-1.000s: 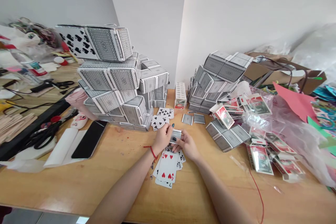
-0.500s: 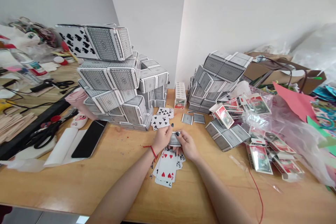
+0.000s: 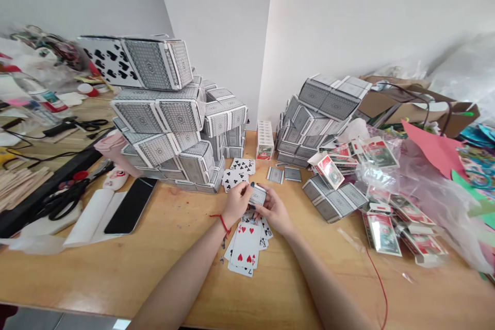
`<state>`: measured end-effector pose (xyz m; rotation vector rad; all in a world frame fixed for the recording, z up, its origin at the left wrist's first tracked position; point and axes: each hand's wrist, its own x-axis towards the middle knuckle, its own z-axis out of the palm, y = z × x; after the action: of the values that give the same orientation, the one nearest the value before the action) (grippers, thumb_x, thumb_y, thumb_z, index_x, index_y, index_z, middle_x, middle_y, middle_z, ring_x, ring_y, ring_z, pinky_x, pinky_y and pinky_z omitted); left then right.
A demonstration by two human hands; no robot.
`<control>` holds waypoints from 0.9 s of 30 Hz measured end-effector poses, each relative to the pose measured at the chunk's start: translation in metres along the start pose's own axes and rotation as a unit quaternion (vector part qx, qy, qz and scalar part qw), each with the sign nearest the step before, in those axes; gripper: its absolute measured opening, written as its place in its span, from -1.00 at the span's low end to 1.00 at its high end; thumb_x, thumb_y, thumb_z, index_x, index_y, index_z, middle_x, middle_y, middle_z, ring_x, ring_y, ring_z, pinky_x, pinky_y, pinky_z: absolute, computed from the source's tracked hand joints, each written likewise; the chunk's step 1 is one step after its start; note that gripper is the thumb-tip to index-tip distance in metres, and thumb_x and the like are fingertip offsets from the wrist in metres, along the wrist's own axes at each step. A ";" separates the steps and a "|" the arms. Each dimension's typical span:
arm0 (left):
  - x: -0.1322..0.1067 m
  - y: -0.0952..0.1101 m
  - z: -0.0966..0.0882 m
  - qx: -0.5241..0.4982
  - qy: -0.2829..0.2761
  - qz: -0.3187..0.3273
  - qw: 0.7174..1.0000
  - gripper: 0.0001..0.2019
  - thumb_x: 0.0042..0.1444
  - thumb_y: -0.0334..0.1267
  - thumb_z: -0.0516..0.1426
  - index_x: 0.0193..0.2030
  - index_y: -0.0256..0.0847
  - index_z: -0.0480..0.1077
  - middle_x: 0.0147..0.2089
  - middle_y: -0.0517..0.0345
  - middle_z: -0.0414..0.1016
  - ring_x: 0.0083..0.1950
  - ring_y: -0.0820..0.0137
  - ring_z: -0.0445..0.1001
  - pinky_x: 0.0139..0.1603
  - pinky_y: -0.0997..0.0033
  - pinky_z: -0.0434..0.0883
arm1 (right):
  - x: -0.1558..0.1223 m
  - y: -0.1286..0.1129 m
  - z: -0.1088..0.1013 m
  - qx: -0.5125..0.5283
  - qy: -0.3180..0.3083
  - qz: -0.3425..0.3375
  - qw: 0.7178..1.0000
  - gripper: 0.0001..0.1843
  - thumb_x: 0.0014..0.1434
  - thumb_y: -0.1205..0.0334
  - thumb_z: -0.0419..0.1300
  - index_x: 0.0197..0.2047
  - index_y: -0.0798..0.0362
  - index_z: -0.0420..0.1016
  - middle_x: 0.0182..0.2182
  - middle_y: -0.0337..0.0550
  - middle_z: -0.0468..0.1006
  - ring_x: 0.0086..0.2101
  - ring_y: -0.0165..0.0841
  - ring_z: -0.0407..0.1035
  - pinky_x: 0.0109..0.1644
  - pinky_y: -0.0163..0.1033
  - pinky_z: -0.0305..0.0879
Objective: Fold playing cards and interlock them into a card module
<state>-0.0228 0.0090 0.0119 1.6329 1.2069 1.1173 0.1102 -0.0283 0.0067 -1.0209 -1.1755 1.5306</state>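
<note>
Between my two hands is a grey-backed playing card, held above the table with its patterned back up. My left hand pinches its left side, and a red cord circles that wrist. My right hand grips the card's right side and near edge, thumb on top. Whether it is one card or a few together, I cannot tell. Just below my hands lies a loose pile of face-up playing cards, a four of hearts on top. Beyond my left hand lie face-up club cards. Two small face-down cards rest farther back.
A tall stack of card-built blocks rises at left, another stack at right. Near the right one lie a separate card block and several card boxes amid plastic wrap. A phone and black scissors lie left.
The held card has tilted and risen slightly. My right thumb has shifted from the card's top toward its near edge. The pile below stays in place.
</note>
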 end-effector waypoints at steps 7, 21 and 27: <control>-0.001 0.000 0.001 0.008 -0.003 0.006 1.000 -0.81 0.09 -0.17 -0.06 -0.39 -0.24 0.26 -0.48 0.24 0.29 -0.47 0.51 0.23 -0.47 0.54 0.19 | -0.004 0.005 -0.001 -0.170 0.030 -0.036 0.984 -0.33 -0.08 0.13 0.22 0.10 0.04 0.10 -0.58 -0.34 0.34 -0.65 -0.48 0.25 -0.63 -0.38 0.21; 0.004 -0.004 0.001 0.090 0.040 -0.008 0.995 -0.70 0.05 -0.15 -0.05 -0.63 -0.23 0.11 -0.65 0.29 0.12 -0.58 0.54 0.11 -0.56 0.54 0.06 | -0.008 0.005 0.004 -0.364 0.064 -0.078 0.926 -0.40 -0.03 0.09 0.16 0.10 -0.03 0.14 -0.64 -0.32 0.32 -0.61 -0.41 0.25 -0.57 -0.36 0.13; 0.003 -0.005 0.000 -0.004 0.061 -0.029 0.998 -0.67 0.09 -0.11 -0.09 -0.61 -0.24 0.14 -0.62 0.27 0.14 -0.57 0.53 0.12 -0.57 0.54 0.10 | -0.004 0.002 0.006 -0.134 0.028 -0.046 0.989 -0.48 0.00 0.17 0.13 0.03 -0.04 0.05 -0.51 -0.33 0.35 -0.69 -0.52 0.19 -0.67 -0.40 0.14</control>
<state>-0.0236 0.0135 0.0079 1.5329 1.3176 1.1971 0.1049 -0.0333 0.0061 -1.1604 -1.3965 1.2869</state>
